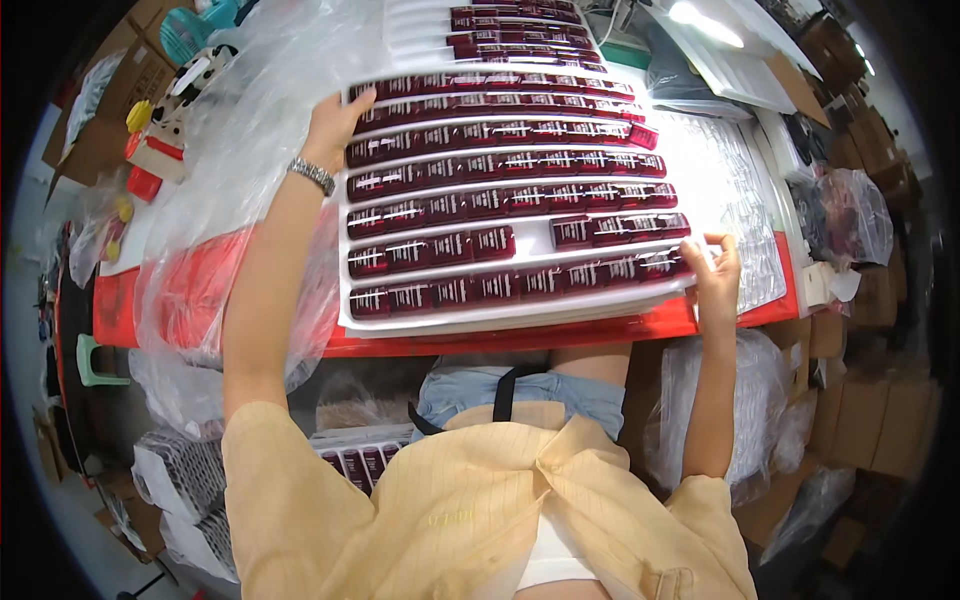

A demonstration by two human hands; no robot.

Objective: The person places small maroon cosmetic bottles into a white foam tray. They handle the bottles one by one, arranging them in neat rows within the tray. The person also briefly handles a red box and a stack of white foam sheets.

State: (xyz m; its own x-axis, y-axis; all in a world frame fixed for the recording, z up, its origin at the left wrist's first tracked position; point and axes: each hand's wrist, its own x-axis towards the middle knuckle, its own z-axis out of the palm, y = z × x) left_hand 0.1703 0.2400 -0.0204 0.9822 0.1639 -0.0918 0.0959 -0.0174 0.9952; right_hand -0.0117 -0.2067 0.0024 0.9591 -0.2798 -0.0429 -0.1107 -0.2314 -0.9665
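Observation:
A white tray (535,238) holds rows of small dark red block-shaped containers (505,203) with pale print. My left hand (343,122) grips its far left edge, the thumb over the rim beside the top row. At the near right corner, my right hand (714,268) pinches the edge between thumb and fingers. The second row from me has a gap that bares the white tray floor. One brighter red container (643,135) sits askew at the right end of another row. The tray's underside and some of my fingers are hidden.
Behind lies another white tray (415,28) with similar containers. Clear plastic sheeting (235,150) covers the table's left side; a clear moulded sheet (745,200) lies at right. The red table edge (450,343) runs before me. Cartons (865,425) and bagged goods (705,400) stand low at right.

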